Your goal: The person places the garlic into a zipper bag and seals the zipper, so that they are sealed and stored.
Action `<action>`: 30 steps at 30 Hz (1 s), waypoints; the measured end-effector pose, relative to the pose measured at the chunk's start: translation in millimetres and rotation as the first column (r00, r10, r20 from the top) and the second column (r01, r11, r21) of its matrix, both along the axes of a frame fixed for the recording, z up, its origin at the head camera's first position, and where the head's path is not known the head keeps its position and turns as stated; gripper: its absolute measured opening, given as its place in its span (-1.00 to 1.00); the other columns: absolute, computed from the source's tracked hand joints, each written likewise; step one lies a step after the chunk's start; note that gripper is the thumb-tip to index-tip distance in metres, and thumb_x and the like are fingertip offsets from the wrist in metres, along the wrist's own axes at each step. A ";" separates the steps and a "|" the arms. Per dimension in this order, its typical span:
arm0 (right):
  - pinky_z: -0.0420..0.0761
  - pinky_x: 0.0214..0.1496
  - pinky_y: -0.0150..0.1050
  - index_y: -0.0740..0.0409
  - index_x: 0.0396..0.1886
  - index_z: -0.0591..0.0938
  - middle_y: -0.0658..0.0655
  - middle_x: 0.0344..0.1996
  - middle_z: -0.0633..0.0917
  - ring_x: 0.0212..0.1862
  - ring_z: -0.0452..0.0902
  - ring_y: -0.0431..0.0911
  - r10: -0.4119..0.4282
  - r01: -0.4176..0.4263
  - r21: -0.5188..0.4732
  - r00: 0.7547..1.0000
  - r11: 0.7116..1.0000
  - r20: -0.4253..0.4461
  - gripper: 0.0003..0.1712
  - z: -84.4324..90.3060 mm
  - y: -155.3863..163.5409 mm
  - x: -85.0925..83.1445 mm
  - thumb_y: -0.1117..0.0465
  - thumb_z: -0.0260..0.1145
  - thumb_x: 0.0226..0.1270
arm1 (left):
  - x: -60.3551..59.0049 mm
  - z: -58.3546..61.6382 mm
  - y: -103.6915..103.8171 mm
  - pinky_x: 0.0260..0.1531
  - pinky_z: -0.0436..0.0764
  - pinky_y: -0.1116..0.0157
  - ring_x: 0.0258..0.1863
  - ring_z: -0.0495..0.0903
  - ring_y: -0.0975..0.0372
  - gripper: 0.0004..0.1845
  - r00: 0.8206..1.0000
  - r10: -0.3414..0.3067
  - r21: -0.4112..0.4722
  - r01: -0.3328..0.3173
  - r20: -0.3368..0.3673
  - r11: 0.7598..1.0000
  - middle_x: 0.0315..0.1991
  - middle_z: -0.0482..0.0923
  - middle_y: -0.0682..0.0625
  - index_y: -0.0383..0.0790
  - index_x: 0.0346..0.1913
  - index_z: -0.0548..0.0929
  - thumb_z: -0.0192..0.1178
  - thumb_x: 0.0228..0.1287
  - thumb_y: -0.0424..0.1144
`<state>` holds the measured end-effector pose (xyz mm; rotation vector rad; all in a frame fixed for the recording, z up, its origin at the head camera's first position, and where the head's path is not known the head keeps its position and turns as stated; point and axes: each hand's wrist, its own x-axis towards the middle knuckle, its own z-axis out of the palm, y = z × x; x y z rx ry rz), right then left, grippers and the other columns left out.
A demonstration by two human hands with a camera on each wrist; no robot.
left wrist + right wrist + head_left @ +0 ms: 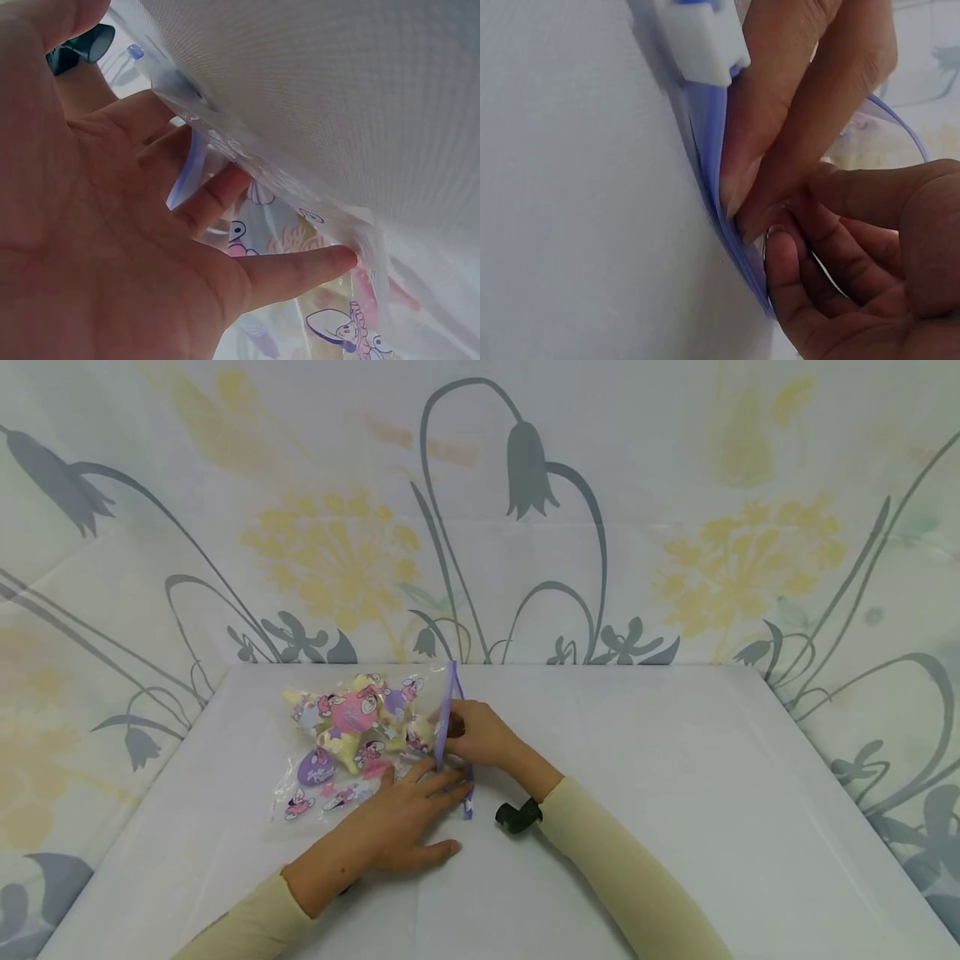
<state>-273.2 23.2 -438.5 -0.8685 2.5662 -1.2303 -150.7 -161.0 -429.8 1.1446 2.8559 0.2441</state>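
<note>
1. The zip bag [352, 743] lies flat on the white table [675, 793], directly ahead of both hands. It is clear plastic printed with cartoon figures and holds pale yellow and pink contents.
2. The purple zip strip [447, 718] forms the bag edge nearest the right hand. Its long axis runs away from the person, roughly in line with the right forearm.
3. The left hand [405, 827] lies palm down with fingers spread and straight, pressing the near corner of the bag against the table. Its fingertips reach almost to the zip strip.
4. The right hand [480, 735] pinches the zip strip between thumb and fingers, about midway along it. The right wrist view shows the fingertips [739, 195] closed on the purple strip [720, 195].
5. The white slider [701, 37] sits on the strip just beyond the pinching fingers in the right wrist view.
6. The right hand is the nearer hand to the strip; the left hand lies beside it, on the bag body.
</note>
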 end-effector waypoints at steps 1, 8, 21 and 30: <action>0.68 0.00 -0.26 0.22 0.07 0.72 0.08 -0.19 0.81 -0.14 0.70 -0.14 0.009 -0.009 0.002 1.000 1.000 0.002 -0.65 -0.1 1.7 -0.6 0.30 0.52 0.31 | 0.1 -0.3 0.0 0.22 0.30 -0.59 0.66 0.08 -0.07 -0.18 1.000 0.003 -0.002 -0.003 0.003 1.000 0.64 0.27 0.02 -0.02 0.62 0.38 0.26 0.44 0.27; 0.69 -0.01 -0.26 0.28 0.19 0.68 0.06 -0.25 0.82 -0.17 0.71 -0.16 0.019 -0.019 -0.004 1.000 1.000 0.018 -0.56 -0.2 10.7 -3.4 0.28 0.51 0.37 | 0.5 -0.1 -0.5 0.25 0.24 -0.60 0.67 0.08 -0.08 -0.18 0.999 0.018 -0.012 -0.018 0.035 1.000 0.66 0.23 0.03 0.02 0.64 0.36 0.23 0.45 0.29; 0.68 -0.07 -0.26 0.33 0.19 0.68 0.11 -0.17 0.84 -0.10 0.78 -0.07 0.012 -0.012 -0.010 1.000 1.000 0.011 -0.59 -2.7 23.8 -1.6 0.29 0.45 0.39 | -2.8 -0.8 -1.6 0.24 0.29 -0.58 0.63 0.15 -0.05 -0.17 0.998 0.012 -0.014 -0.011 0.058 1.000 0.65 0.26 0.05 0.05 0.65 0.35 0.25 0.45 0.30; 0.70 0.22 -0.13 0.38 0.33 0.59 0.08 -0.14 0.85 0.02 0.78 -0.03 0.018 -0.017 -0.053 1.000 0.998 0.023 -0.47 -8.1 37.9 1.8 0.27 0.44 0.45 | -7.4 -0.1 -4.1 0.28 0.26 -0.57 0.63 0.17 -0.05 -0.16 0.998 0.001 -0.017 0.000 0.071 1.000 0.65 0.26 0.08 0.08 0.65 0.34 0.26 0.43 0.31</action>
